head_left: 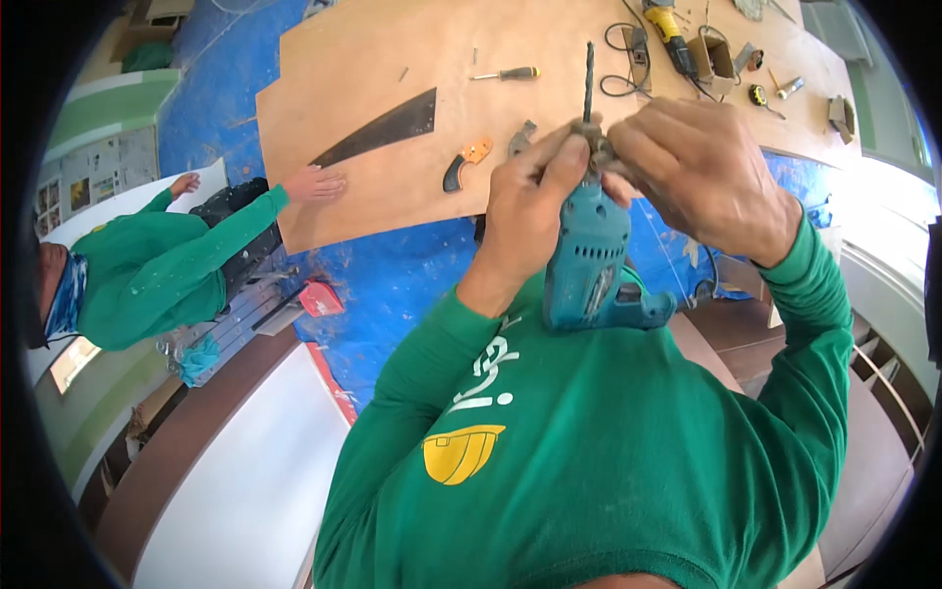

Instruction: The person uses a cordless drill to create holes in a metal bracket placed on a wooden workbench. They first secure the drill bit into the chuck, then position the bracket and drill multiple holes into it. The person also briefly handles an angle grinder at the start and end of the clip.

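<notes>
A teal corded power drill [589, 260] stands upright against my chest, its long dark drill bit [589, 83] pointing away from me. My left hand [525, 201] is closed around the metal chuck [586, 137], thumb pressed on its front. At the chuck's right side my right hand [697, 162] is closed on a small metal piece [605, 154] that looks like a chuck key, mostly hidden by the fingers. Beyond my hands, on the plywood table, lie a screwdriver [510, 74], a dark tapered saw blade [383, 129] and a separate orange and black saw handle [465, 164].
A co-worker in a green shirt [162, 260] is at the left, one hand [312, 185] flat on the plywood [353, 69]. A yellow power tool [670, 37], a cardboard box [710, 61] and a tape measure [758, 95] lie at the far right. Blue sheeting [392, 304] covers the floor.
</notes>
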Demonstrator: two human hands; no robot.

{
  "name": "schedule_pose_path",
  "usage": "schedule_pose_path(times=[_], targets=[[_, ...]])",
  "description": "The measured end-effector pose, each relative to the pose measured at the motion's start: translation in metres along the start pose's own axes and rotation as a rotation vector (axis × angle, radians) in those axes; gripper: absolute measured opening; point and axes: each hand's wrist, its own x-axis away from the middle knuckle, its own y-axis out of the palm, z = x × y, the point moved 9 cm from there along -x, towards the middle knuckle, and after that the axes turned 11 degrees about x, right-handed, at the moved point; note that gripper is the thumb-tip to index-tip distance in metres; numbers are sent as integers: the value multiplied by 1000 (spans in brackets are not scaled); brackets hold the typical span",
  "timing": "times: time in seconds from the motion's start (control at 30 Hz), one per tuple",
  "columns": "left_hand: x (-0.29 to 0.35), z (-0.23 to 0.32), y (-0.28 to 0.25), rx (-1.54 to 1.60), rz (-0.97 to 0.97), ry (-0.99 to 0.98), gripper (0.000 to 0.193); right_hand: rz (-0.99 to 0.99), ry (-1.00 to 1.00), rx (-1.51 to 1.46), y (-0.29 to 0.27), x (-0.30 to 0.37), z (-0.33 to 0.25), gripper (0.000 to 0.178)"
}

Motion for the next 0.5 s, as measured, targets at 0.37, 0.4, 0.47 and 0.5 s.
schedule_pose_path(times=[0.37, 0.4, 0.47, 0.5], targets=[[10, -29, -29, 571, 5, -209, 55, 87, 279, -249, -2, 25, 60, 15], [3, -31, -24, 555, -24, -224, 52, 111, 256, -309, 19, 34, 55, 17], [-3, -29, -19, 530, -32, -221, 56, 130, 214, -357, 35, 31, 48, 21], [0, -29, -18, 495, -40, -219, 57, 108, 225, -332, 35, 28, 38, 22]])
